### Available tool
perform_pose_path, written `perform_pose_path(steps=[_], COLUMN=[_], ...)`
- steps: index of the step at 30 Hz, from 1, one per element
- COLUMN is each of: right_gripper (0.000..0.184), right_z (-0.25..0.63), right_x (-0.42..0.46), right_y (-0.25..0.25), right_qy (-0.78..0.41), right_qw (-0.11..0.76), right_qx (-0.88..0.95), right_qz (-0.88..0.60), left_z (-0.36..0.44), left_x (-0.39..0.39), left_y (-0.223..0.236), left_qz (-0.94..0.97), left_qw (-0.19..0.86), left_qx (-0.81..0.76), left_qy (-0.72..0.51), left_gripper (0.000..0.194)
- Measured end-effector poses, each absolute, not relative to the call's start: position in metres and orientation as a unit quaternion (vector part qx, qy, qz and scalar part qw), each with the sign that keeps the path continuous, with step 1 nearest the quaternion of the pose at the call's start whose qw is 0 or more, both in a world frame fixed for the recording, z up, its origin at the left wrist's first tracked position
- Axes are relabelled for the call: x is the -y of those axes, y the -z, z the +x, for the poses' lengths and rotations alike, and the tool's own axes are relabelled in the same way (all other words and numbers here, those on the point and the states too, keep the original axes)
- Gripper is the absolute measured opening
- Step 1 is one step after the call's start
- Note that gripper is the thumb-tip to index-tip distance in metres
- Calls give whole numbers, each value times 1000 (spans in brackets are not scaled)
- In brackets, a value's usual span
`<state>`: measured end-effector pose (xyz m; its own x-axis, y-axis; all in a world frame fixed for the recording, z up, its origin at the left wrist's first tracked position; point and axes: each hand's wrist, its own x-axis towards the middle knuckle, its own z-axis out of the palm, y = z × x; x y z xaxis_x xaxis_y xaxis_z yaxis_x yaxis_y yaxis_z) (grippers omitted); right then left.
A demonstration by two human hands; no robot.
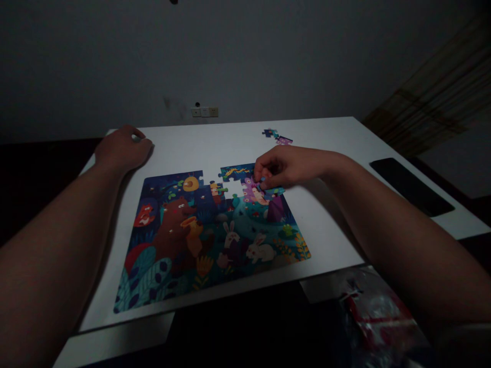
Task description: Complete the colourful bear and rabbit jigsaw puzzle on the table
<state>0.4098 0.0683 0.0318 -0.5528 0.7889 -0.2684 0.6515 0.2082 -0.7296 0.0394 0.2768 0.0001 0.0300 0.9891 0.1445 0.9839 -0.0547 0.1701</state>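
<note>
A jigsaw puzzle (215,235) with a bear, rabbits and plants lies mostly assembled on the white table. White table shows through a gap in its upper middle and top edge. My right hand (286,166) is over the puzzle's upper right corner, thumb and fingers pinched on a puzzle piece (264,185) that they partly cover. Whether this piece sits fully flat, I cannot tell. My left hand (123,147) rests closed on the table's far left, apart from the puzzle, its fingers curled and nothing visible in them.
Two loose puzzle pieces (270,133) lie beyond my right hand, near the far edge of the table (326,133). A dark phone-like slab (412,186) rests at the right. Below the front edge is a clear plastic bag (379,312). Wall sockets (204,112) are behind.
</note>
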Motion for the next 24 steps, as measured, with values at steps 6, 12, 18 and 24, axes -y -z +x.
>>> perform_pose_path(steps=[6,12,18,24], right_gripper=[26,24,26,22], right_z=[409,408,408,405], right_x=[-66,-66,-67,-66], right_y=[-35,-36,-36,-39], right_qy=[-420,-419,-404,-382], right_qw=[79,76,72,61], right_qx=[773,768,776,782], right_qz=[-469,-478,-478,-489], left_z=[39,35,34,31], left_x=[-275,-273,-274,-275], left_y=[1,0,0,1], left_qz=[720,722,722,714], left_qw=[6,4,6,7], left_qx=[-683,-682,-682,-689], left_qy=[-119,-117,-118,-121], left_gripper=[49,48,51,47])
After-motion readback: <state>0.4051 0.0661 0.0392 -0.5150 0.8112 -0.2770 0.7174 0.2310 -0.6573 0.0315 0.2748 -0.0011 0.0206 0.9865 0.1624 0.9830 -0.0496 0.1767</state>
